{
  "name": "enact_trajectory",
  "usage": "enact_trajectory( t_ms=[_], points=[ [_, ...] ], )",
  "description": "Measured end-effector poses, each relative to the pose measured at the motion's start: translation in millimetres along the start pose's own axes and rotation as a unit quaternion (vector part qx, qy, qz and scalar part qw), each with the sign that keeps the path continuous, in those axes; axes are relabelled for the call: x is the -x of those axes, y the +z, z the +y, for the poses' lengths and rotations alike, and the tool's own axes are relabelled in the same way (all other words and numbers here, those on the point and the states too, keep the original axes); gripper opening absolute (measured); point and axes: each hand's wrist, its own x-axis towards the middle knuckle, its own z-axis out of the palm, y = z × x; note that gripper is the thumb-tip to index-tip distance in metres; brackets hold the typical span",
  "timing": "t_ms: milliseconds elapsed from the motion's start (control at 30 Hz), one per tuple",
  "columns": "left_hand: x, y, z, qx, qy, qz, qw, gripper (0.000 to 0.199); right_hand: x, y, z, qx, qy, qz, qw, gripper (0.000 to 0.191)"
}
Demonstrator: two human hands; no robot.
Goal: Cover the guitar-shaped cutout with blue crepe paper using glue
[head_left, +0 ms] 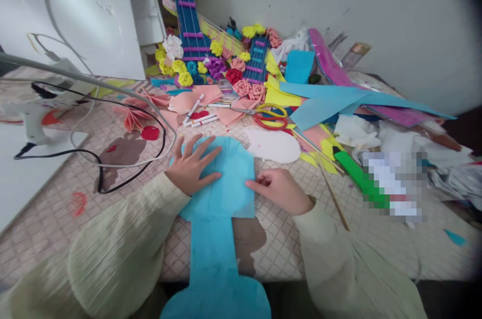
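At the near edge of the counter [280, 248], a long light-blue shape [213, 246] lies with its rounded far end on the patterned top, while its wide near end reaches out past the edge. A thinner blue sheet [237, 193] seems to lie over that far end. The left hand [194, 167] is spread flat on the blue, fingers well apart, gripping nothing. The right hand [283, 189] has its fingers curled and its thumb and forefinger at the right border of the sheet — whether they pinch it or merely touch it, I cannot tell.

Slipping looks the likeliest trouble: if the left palm lifts or presses unevenly, a sideways pull from the right could skew the sheet or wrinkle it. The unsupported near end might sag and crease the narrow neck, especially if a sleeve or the lap knocks it. Beside the left hand runs a white cable [173, 138] — a snag there could drag the hand off line. The white oval [274, 146], just beyond the blue, could get nudged by the right hand
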Motion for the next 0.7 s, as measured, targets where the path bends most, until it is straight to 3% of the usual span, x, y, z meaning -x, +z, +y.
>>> enact_trajectory(
  t_ms=[100,200,367,567,633,700],
  points=[
    [-2,-0.5,2,0.011,0.004,-0.01,1.0,0.061,0,1,1,-0.05,0.03,-0.021,0.998,0.037],
    [-6,-5.4,4,0.061,0.005,0.018,0.998,0.051,1,-2,2,-0.087,0.035,-0.031,0.995,0.036],
    [-8,-16.1,13,0.234,0.038,0.1,0.966,0.032,4,-11,3,-0.09,0.018,0.03,0.995,0.033],
    [-1,-18.5,34,0.375,0.029,0.066,0.924,0.026,8,-13,-3,-0.061,-0.014,0.102,0.993,0.028],
    [0,-21.1,44,0.466,-0.011,0.027,0.884,0.028,11,-9,-12,-0.103,-0.074,0.122,0.984,0.028],
    [1,-24.0,55,0.591,-0.058,-0.016,0.804,0.035,14,-5,-24,-0.139,-0.16,0.141,0.967,0.026]
  ],
)
